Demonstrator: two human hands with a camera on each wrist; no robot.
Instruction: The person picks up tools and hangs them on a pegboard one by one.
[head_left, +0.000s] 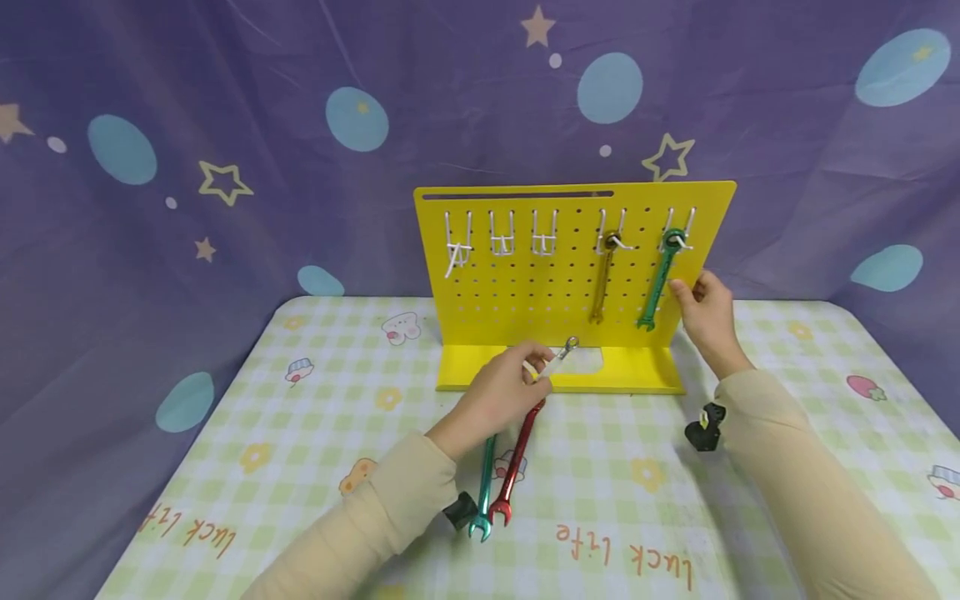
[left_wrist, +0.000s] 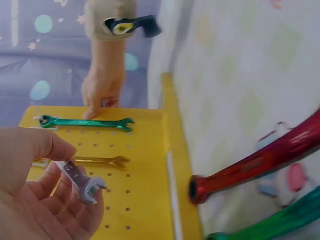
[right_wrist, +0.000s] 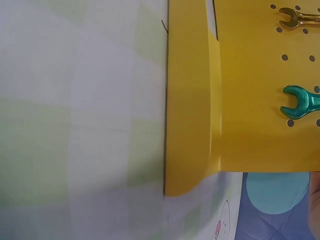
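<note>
The left hand (head_left: 506, 385) pinches a silver wrench (head_left: 561, 357) between thumb and fingers, in front of the yellow pegboard (head_left: 487, 329), its exposed end pointing far and right. The right hand (head_left: 708, 321) is clamped on the board's right edge, thumb on the front face, beside the green wrench (head_left: 660, 279). That wrench hangs by its ring on the rightmost of 5 white hooks; the gold wrench (head_left: 604, 279) hangs on the next hook to the left. Below the left hand, 2 wrenches lie on the bench (head_left: 360, 375), open ends near: the teal wrench (head_left: 487, 479) left, the red wrench (head_left: 519, 467) right. A purple curtain (head_left: 262, 83) hangs on the far side.
</note>
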